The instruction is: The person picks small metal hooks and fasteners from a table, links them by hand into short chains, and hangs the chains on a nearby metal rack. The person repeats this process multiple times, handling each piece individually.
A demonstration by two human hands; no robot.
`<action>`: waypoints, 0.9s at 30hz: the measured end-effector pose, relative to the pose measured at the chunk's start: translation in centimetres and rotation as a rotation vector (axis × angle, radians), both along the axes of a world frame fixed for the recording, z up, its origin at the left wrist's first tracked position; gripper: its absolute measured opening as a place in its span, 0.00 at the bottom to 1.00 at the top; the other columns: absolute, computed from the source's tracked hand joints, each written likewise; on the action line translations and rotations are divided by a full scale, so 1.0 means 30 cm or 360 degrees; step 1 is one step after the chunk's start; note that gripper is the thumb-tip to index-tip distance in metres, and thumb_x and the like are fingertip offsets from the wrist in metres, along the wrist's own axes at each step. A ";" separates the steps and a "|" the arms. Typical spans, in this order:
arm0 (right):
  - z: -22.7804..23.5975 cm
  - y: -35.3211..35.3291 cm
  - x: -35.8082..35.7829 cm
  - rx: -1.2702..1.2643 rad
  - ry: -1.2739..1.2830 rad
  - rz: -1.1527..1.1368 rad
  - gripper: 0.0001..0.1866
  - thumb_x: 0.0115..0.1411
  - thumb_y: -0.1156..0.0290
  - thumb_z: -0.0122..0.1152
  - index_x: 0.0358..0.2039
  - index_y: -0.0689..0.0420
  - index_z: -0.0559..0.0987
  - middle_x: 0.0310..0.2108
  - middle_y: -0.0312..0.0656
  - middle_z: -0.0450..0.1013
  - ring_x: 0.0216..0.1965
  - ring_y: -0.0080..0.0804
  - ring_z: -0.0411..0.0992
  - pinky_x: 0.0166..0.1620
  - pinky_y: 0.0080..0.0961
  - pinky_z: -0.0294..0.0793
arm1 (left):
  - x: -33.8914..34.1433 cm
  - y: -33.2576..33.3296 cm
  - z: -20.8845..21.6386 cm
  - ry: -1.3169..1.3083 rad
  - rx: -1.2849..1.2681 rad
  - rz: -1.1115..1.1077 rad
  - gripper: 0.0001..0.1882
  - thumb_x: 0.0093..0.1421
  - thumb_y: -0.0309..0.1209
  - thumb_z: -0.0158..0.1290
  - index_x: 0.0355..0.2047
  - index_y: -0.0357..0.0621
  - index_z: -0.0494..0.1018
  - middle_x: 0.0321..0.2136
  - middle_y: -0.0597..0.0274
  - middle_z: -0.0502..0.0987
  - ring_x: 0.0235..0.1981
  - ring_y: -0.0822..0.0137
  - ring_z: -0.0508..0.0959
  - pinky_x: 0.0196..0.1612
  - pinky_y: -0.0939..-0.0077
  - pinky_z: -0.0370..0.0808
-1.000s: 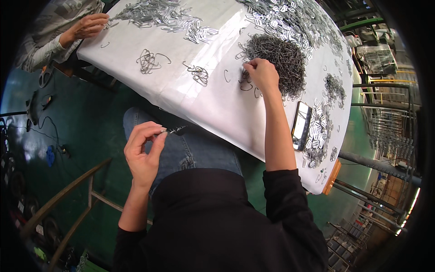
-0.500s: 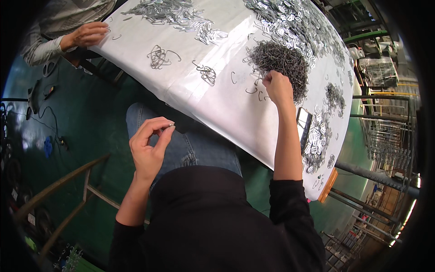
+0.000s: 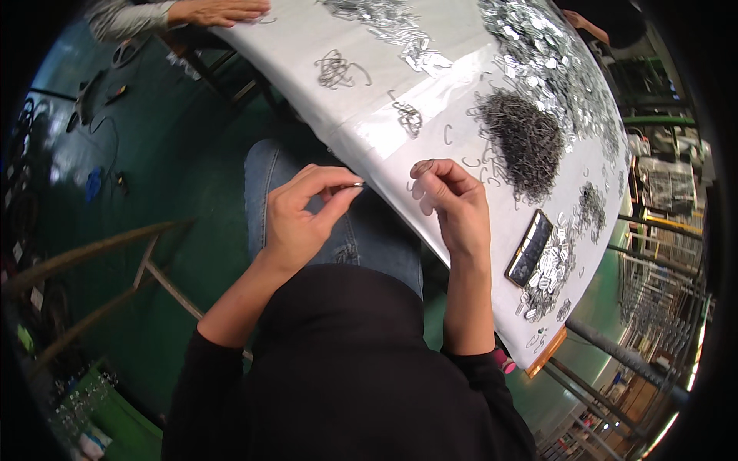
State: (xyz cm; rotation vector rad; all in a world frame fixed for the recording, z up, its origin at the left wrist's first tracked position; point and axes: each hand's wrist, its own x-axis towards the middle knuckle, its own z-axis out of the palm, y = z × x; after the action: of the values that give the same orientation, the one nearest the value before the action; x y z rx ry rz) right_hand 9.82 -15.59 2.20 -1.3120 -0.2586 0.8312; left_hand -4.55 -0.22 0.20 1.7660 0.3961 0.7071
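My left hand is closed in a pinch, with a small shiny metal piece between thumb and forefinger, above my lap. My right hand hovers over the table's near edge, thumb and fingers drawn together and somewhat blurred. Whatever they hold is too small to make out. Beyond the right hand lies a heap of dark wire hooks, with a few loose C-shaped hooks to its left. Two small clusters of linked hooks rest farther left on the white-covered table.
Flat silver metal pieces are heaped at the far side, with more beside a dark phone. A co-worker's hand rests on the far-left table edge. Another person's arm shows at upper right. A wooden-framed chair stands left.
My right hand has come back from the dark hook heap toward my left hand. The left hand has moved right and slightly up, still pinching the metal piece. The view has shifted.
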 end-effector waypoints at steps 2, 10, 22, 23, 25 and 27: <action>0.011 0.029 -0.052 0.0111 0.0000 0.0090 0.02 0.56 0.78 0.63 0.30 0.61 0.78 0.37 0.37 0.73 0.34 0.21 0.69 0.34 0.17 0.68 | 0.000 -0.004 0.005 0.0021 0.0020 -0.0005 0.08 0.51 0.19 0.60 0.33 0.41 0.79 0.26 0.64 0.79 0.24 0.73 0.74 0.28 0.81 0.71; 0.023 0.101 -0.101 0.0141 -0.0181 0.0171 0.03 0.56 0.81 0.62 0.31 0.62 0.78 0.39 0.36 0.67 0.40 0.23 0.69 0.44 0.21 0.69 | -0.001 0.003 0.010 -0.0031 0.0045 -0.0002 0.09 0.51 0.19 0.60 0.33 0.41 0.79 0.28 0.63 0.80 0.25 0.71 0.76 0.26 0.80 0.72; -0.030 0.132 -0.121 0.0078 -0.0840 -0.0021 0.03 0.53 0.80 0.64 0.29 0.62 0.79 0.37 0.38 0.66 0.36 0.24 0.69 0.37 0.20 0.71 | 0.011 0.005 -0.026 -0.0074 0.0123 -0.0019 0.15 0.50 0.15 0.58 0.39 0.41 0.78 0.29 0.62 0.80 0.28 0.69 0.77 0.28 0.78 0.73; -0.034 0.129 -0.124 0.0088 -0.0906 -0.0029 0.04 0.52 0.80 0.65 0.29 0.62 0.79 0.36 0.39 0.66 0.35 0.25 0.69 0.37 0.20 0.71 | 0.018 0.009 -0.031 -0.0084 0.0122 -0.0036 0.16 0.50 0.15 0.58 0.40 0.41 0.77 0.29 0.61 0.80 0.29 0.68 0.77 0.29 0.79 0.74; -0.034 0.116 -0.123 0.0096 -0.0998 -0.0022 0.04 0.51 0.80 0.66 0.29 0.61 0.80 0.35 0.39 0.66 0.35 0.25 0.69 0.36 0.20 0.71 | 0.039 0.047 -0.044 -0.0223 0.0281 -0.0018 0.16 0.50 0.16 0.57 0.41 0.39 0.77 0.29 0.60 0.79 0.31 0.66 0.77 0.30 0.77 0.74; -0.029 0.101 -0.121 0.0099 -0.1043 -0.0010 0.04 0.51 0.79 0.67 0.29 0.60 0.81 0.35 0.39 0.66 0.35 0.26 0.70 0.36 0.21 0.71 | 0.073 0.093 -0.051 -0.0312 0.0372 0.0074 0.15 0.50 0.17 0.57 0.40 0.38 0.77 0.30 0.59 0.79 0.32 0.64 0.77 0.31 0.76 0.74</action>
State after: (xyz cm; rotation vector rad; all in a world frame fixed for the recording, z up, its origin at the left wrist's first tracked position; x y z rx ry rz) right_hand 6.19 -12.56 1.33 -1.4946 -0.7882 0.3594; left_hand -2.36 2.58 -1.33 1.8886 0.2286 0.9827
